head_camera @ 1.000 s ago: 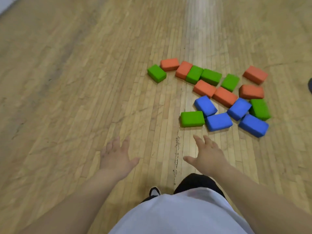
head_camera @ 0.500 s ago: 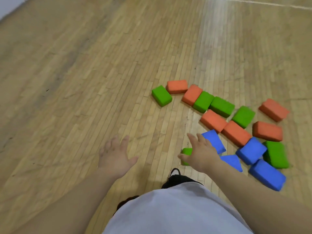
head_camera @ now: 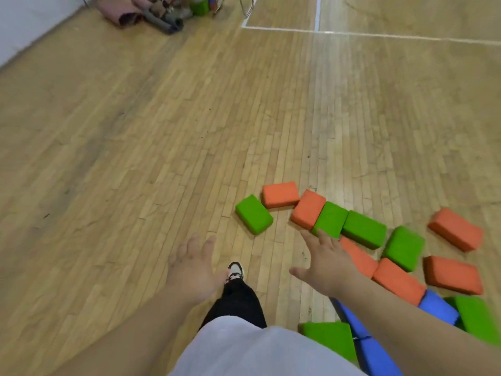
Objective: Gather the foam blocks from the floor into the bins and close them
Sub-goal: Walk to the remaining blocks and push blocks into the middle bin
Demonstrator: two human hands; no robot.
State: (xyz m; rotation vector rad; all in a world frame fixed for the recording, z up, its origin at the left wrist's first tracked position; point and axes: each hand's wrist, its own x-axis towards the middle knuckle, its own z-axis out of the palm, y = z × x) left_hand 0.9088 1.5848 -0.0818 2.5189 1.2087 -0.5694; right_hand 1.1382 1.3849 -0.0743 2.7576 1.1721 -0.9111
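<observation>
- Foam blocks [head_camera: 280, 194] in orange, green and blue are seen scattered on a wooden gym floor [head_camera: 135, 131]; no bin is in view
- The left hand [head_camera: 193, 270] is held out above bare floor, fingers straight and spread, nothing gripped
- The right hand [head_camera: 326, 264] is stretched forward, fingers straight and apart, nothing held; a green block [head_camera: 330, 219] lies just at its fingertips, and contact cannot be told
- A lone green block [head_camera: 254, 214] lies ahead, between the fingertips of both hands; orange blocks [head_camera: 398, 280] lie to the little-finger side of the right hand
- The blocks are judged light, soft and springy, with a matt surface unlikely to slip
- Each is best taken across its narrow width, thumb on one long side and fingers on the other; several might be pressed together between both palms
</observation>
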